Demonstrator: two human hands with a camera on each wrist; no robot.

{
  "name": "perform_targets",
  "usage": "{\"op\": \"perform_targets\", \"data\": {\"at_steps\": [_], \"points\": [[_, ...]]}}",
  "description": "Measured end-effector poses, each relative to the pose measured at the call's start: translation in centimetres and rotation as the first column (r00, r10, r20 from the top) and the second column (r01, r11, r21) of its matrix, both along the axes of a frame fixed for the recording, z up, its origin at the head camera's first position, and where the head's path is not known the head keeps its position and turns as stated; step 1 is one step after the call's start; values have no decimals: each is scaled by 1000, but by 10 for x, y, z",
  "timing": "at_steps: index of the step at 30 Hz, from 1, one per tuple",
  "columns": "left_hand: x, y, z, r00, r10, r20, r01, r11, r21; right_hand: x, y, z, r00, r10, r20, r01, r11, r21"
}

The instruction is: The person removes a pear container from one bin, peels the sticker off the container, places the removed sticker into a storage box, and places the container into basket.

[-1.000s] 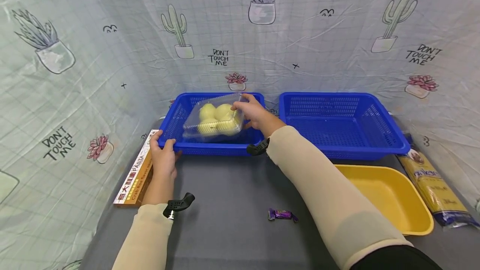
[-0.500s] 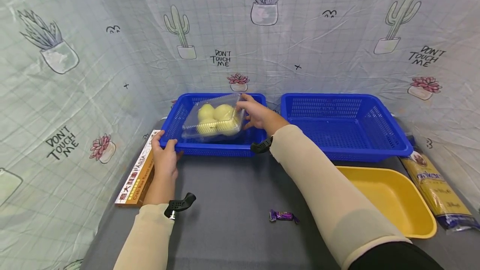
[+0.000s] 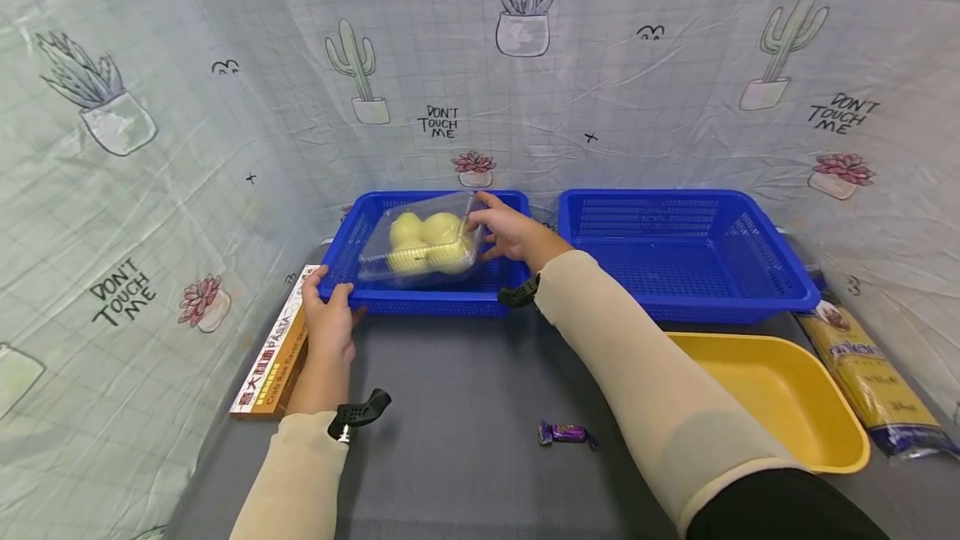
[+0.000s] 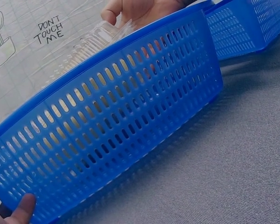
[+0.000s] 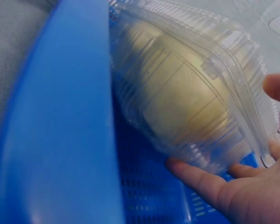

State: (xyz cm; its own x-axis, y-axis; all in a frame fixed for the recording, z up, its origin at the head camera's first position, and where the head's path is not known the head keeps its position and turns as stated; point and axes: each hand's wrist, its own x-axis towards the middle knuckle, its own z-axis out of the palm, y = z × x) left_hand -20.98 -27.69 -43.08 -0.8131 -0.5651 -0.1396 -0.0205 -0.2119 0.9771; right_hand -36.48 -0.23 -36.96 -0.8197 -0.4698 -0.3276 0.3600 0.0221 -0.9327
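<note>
My right hand point(image 3: 513, 232) holds the right end of a clear plastic clamshell container point(image 3: 375, 261) with several round, pale yellow-green fruits point(image 3: 431, 242) inside. In the right wrist view, the fingers point(image 5: 196, 179) reach under the container's end and the thumb stays up by its lid edge. The clamshell sits tilted within the left blue basket point(image 3: 450, 298), its right end raised. At that basket's front left corner, my left hand point(image 3: 327, 319) grips the rim; one of its fingertips presses the perforated wall in the left wrist view.
Right of it stands a second blue basket point(image 3: 645, 265), with a yellow tray point(image 3: 780, 390) in front. A yellow pasta bag point(image 3: 870, 365) lies at far right, a pasta box point(image 3: 273, 357) at left. A purple-wrapped candy point(image 3: 567, 433) lies on the grey table point(image 3: 450, 440).
The clamshell container has shifted slightly left within the basket, and my right hand has moved with it. My left hand keeps its hold on the basket corner.
</note>
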Motion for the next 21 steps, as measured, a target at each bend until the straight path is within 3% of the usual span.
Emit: {"op": "perform_targets", "data": {"at_steps": [11,21], "points": [[0,2,1,1000,-18,11,18,1000,0,-12,-1,-4,999,48,8,-48,999,-10],[1,-4,1,999,-14,36,14,1000,5,-13,-6,-3,993,115,-7,-115,993,-6]]}}
